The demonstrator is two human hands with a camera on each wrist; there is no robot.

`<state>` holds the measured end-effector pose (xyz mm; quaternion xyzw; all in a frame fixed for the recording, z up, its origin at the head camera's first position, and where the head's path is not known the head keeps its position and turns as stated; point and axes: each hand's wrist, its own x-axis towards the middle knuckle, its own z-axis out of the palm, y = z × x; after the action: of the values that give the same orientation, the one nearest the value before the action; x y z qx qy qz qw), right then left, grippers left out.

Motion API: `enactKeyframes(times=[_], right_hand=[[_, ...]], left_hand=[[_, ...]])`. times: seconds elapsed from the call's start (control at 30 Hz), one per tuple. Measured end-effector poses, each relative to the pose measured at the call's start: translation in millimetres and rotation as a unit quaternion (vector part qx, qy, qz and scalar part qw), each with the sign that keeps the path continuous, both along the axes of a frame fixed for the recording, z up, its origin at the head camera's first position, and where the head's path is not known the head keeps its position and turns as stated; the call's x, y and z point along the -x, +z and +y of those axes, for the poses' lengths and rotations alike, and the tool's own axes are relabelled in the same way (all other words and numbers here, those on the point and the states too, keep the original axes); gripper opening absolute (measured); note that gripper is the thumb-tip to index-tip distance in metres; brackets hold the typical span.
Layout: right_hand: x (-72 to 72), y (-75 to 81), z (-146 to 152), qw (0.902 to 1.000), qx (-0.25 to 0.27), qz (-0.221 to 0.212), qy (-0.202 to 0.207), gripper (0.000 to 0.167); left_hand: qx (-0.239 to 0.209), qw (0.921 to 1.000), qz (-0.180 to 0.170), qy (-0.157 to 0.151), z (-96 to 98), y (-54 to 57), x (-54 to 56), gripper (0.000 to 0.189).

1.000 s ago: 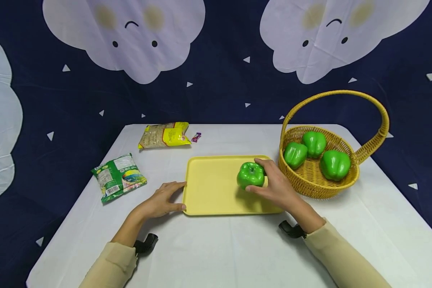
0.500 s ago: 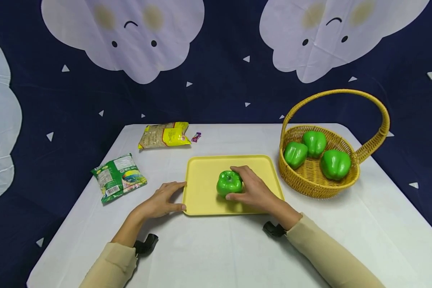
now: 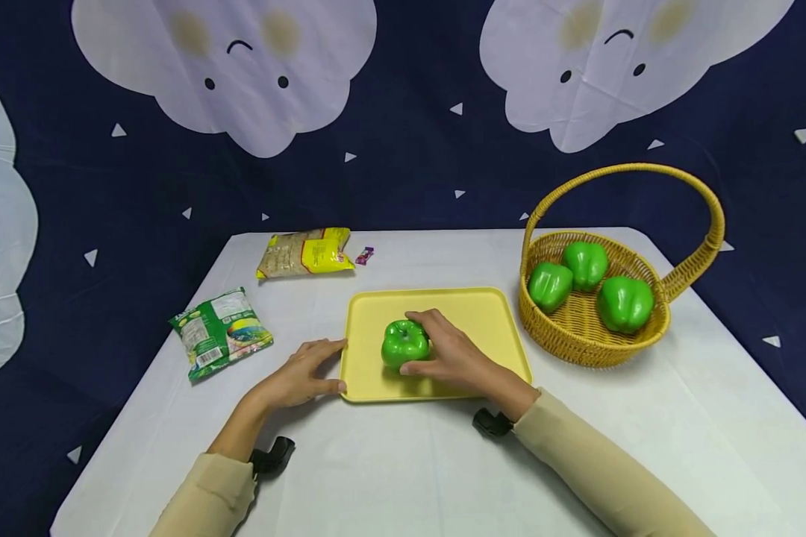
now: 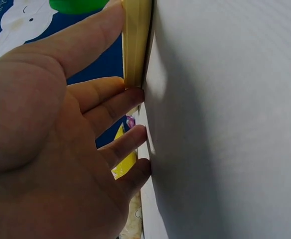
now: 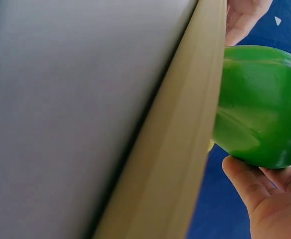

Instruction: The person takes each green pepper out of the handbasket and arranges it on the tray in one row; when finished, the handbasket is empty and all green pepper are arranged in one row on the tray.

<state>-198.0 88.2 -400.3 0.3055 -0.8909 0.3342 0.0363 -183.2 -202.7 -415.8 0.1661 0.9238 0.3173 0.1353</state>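
My right hand grips a green bell pepper between thumb and fingers, over the left-middle part of a yellow tray. The right wrist view shows the pepper low behind the tray's rim; whether its underside touches the tray is hidden. At the tray's left edge, my left hand rests with thumb and fingers spread, their tips touching the rim. The left wrist view shows those fairly straight fingers against the tray's side and the tablecloth.
A wicker basket with a tall handle stands right of the tray, holding three green bell peppers. Left lies a green snack packet. Behind are a yellow bag and a small purple wrapped candy.
My right hand has carried the bell pepper leftward and lower over the tray, from its right part to left of the middle. My left hand stays at the tray's left edge.
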Motion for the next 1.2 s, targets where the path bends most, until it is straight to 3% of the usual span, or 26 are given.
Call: enactKeyframes(times=[0.57, 0.93, 1.2], right_hand=[[2.2, -1.2, -30.0, 0.9992, -0.006, -0.026, 0.030, 0.085], [2.9, -0.2, -42.5, 0.9987, 0.001, -0.034, 0.038, 0.084], [5.1, 0.3, -51.7, 0.9980, -0.004, -0.046, 0.044, 0.084]], left_hand=[[0.007, 0.9996, -0.026, 0.007, 0.3, 2.0, -3.7, 0.077], [0.011, 0.9999, -0.009, -0.010, -1.2, 1.8, -3.3, 0.076], [0.014, 0.9997, -0.018, -0.001, 0.4, 2.3, -4.9, 0.074]])
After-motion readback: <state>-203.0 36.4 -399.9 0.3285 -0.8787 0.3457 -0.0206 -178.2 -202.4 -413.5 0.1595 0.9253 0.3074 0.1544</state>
